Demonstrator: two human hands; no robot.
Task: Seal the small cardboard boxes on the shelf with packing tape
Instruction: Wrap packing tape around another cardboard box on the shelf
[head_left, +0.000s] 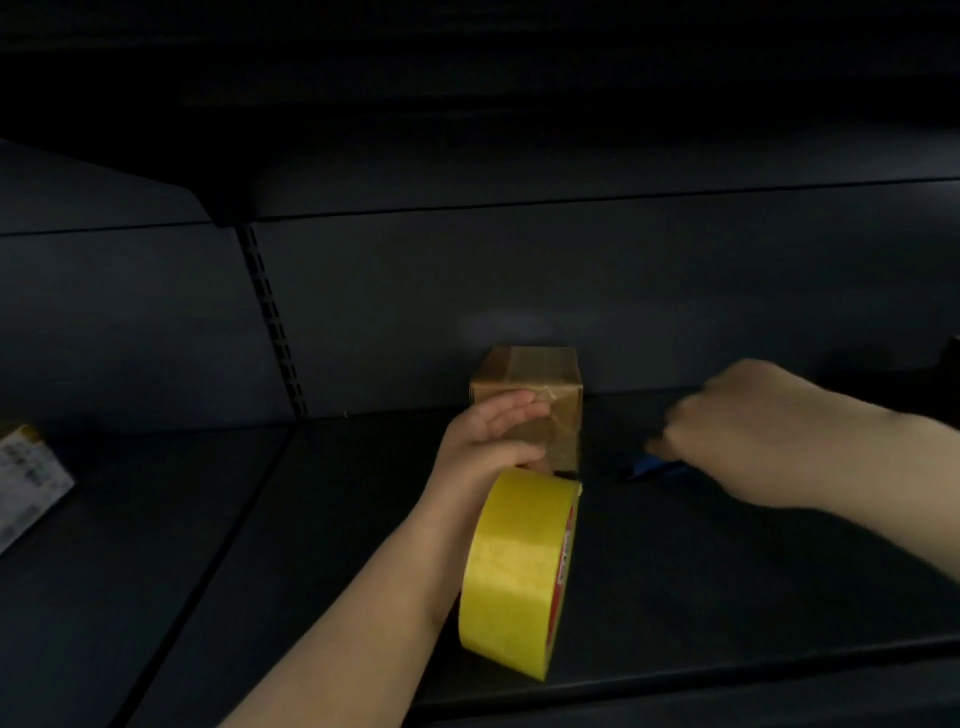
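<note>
One small cardboard box (524, 400) stands upright on the dark shelf (727, 571), set back close to the rear panel, with glossy tape already lying across its top and down its near face. The left hand (488, 441) rests against the box's near left side, fingers (511, 410) straight and held together, flat on the cardboard; it steadies or smooths, it does not grip. The yellow roll of packing tape (514, 577) stands on edge just in front of the box, beside the left wrist, and a strip appears to run from it up to the box, though the join is dim. The right hand (753, 431) is over the shelf to the right of the box, fingers curled downward at a small blue object (652, 466); blur prevents telling whether they pinch it or only reach it, or what the object is. In my judgement the step in hand is finishing this box: the tape is laid and awaits severing from the roll, so the next move calls for a cutter brought to the strip between roll and box while the left hand keeps the box from shifting. Room is ample to the right and front; the rear panel and a slotted upright (270, 322) bound the back, the shelf's front lip lies close behind the roll, and a labelled packet (28, 478) lies well apart at far left.
</note>
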